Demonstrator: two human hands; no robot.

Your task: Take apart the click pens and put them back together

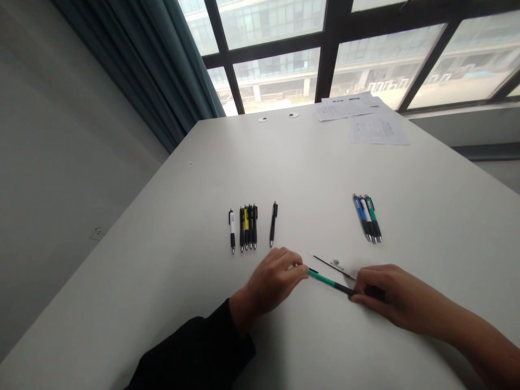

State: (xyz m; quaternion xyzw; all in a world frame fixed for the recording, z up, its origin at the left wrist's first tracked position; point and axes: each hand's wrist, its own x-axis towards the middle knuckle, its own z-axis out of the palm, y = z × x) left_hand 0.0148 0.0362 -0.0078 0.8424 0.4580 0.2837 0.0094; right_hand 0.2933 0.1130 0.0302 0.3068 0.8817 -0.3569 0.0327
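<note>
A pen barrel [325,279], green with a black grip, slants low over the white table between my two hands. My left hand [276,276] pinches its upper end beside the clip, and the fingers cover the tip of that end. At the black grip end, my right hand [382,292] has its thumb and fingers closed on the pen. A thin dark ink refill [333,266] lies just beyond the barrel, its near end reaching my right fingers; I cannot tell whether they touch it. Beside the refill are small silvery pieces [336,263], too small to make out fully.
Left of centre stand in a row a white pen [232,230], several black pens with a yellow one [246,227], and a lone black pen [273,225]. Blue, white and green pens [368,219] lie at right. Papers [377,129] rest by the window; a blue curtain [162,65] hangs left.
</note>
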